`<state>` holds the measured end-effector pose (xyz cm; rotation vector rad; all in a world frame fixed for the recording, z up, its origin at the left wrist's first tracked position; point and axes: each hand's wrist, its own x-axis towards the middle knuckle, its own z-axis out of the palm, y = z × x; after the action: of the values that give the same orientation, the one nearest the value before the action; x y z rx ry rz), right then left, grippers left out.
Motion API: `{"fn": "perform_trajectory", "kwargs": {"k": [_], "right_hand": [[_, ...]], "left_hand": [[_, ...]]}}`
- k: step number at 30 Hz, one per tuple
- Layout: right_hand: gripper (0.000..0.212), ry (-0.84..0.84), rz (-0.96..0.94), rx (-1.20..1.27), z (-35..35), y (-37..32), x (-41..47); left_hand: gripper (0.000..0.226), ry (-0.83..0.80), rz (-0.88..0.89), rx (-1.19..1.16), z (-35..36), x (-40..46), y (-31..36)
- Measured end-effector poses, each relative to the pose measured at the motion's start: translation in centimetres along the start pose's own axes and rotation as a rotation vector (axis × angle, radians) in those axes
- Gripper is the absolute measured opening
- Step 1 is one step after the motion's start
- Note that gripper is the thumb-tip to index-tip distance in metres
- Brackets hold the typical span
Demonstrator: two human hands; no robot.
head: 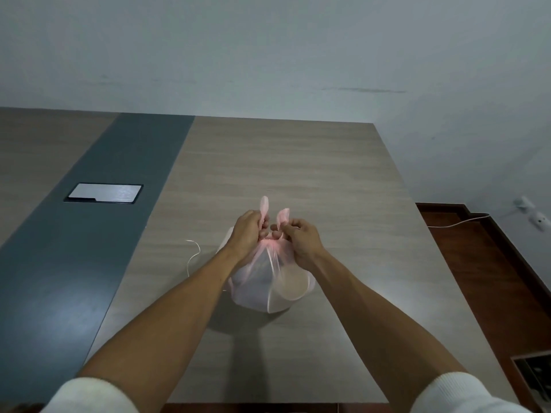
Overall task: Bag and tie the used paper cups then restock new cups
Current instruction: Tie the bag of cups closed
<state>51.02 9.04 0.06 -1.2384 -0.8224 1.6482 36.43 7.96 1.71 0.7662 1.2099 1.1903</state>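
Observation:
A thin pink plastic bag (268, 284) sits on the wooden table (298, 162), bulging with used paper cups; the round base of one cup (290, 286) shows through its right side. The bag's mouth is gathered into a bunch between my hands. My left hand (246, 232) pinches the left handle loop (264, 205), which sticks up. My right hand (301, 236) pinches the right handle loop (283, 214). Both hands meet just above the bag's top. No new cups are in view.
A thin white string (192, 254) lies on the table left of the bag. A dark grey strip with a metal cable hatch (104, 192) runs along the left. The table's right edge drops to a red-brown floor with a white cable (459, 222).

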Motion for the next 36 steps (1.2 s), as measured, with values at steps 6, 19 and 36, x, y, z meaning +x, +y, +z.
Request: {"fn": "perform_trajectory", "kwargs": {"k": [6, 19, 36], "right_hand": [[0.017, 0.041, 0.007, 0.143, 0.2, -0.3, -0.1], [0.031, -0.233, -0.090, -0.218, 1.0, -0.9, -0.9], [0.021, 0.038, -0.135, -0.213, 0.8, -1.0, -0.2]], "left_hand": [[0.044, -0.055, -0.136, -0.081, -1.1, 0.2, -0.4], [0.052, -0.087, -0.231, 0.082, -0.7, 0.2, 0.0], [0.032, -0.106, 0.347, 0.590, -0.7, -3.0, -1.5]]}}
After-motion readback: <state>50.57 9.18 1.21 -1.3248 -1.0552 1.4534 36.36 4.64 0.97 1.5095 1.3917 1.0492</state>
